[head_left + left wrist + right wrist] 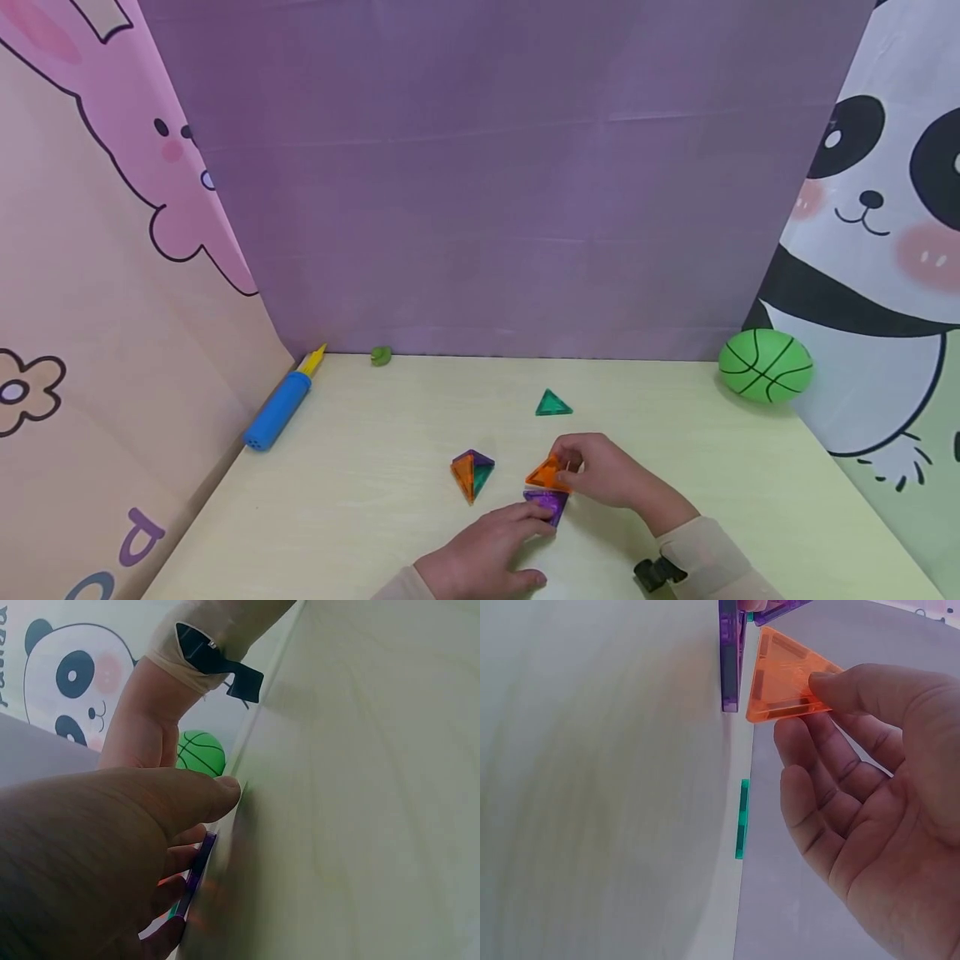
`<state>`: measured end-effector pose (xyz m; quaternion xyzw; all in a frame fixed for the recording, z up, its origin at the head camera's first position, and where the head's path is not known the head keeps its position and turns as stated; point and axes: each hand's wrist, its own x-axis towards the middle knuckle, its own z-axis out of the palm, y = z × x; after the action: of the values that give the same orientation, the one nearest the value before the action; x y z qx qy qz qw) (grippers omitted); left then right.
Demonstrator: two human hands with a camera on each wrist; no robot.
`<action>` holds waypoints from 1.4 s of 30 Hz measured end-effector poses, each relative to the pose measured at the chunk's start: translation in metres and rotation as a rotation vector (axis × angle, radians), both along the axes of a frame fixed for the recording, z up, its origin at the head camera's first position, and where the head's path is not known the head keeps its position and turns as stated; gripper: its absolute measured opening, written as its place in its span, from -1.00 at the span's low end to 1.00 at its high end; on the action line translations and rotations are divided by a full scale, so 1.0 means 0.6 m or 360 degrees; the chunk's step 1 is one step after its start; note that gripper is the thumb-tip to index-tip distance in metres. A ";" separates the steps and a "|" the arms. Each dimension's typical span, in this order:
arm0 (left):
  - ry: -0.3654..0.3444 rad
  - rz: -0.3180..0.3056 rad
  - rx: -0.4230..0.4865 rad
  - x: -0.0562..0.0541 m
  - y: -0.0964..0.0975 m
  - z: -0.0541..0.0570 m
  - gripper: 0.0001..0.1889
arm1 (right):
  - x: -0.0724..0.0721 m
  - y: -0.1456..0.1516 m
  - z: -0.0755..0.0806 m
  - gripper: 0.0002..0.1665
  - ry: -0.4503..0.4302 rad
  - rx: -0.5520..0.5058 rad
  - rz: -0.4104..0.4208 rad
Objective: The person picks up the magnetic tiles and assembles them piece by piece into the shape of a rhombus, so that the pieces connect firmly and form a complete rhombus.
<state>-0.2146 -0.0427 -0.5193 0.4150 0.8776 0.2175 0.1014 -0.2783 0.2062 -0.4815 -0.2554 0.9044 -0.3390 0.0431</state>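
Observation:
Between thumb and fingers, my right hand (606, 468) pinches an orange triangular magnetic tile (784, 675). In the head view this tile stands just behind a purple triangular magnetic tile (551, 502), close to its far edge. My left hand (491, 546) has its fingers on the purple tile, with the thumb held apart to the side. The left wrist view shows the purple tile's edge (196, 874) under those fingers. Left of the hands sits a pyramid of orange, green and purple triangular tiles (471, 473). A green triangular tile (553, 404) lies farther back.
A blue pump with a yellow nozzle (279, 410) lies at the table's left edge. Near the back wall is a small green object (381, 356). A green ball with black lines (766, 366) rests at the back right corner. Decorated panels flank the table (360, 433).

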 end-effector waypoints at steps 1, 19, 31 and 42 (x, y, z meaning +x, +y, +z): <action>-0.0005 0.0000 0.0005 0.000 0.000 0.000 -0.42 | 0.000 -0.001 0.000 -0.83 0.0000 0.0002 0.0002; 0.0032 -0.0007 0.0058 0.001 -0.005 -0.007 -0.45 | 0.001 -0.006 -0.004 -0.84 -0.0055 0.0017 0.0013; -0.0051 0.0044 0.0027 -0.001 -0.005 -0.010 -0.46 | 0.001 -0.002 -0.005 -0.85 -0.0054 0.0016 0.0048; -0.0019 0.0047 0.0024 0.002 -0.004 -0.009 -0.45 | 0.001 0.000 -0.006 -0.85 -0.0051 0.0025 0.0064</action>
<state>-0.2137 -0.0449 -0.5249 0.4015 0.8813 0.2280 0.1005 -0.2775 0.2060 -0.4852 -0.2678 0.9009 -0.3349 0.0664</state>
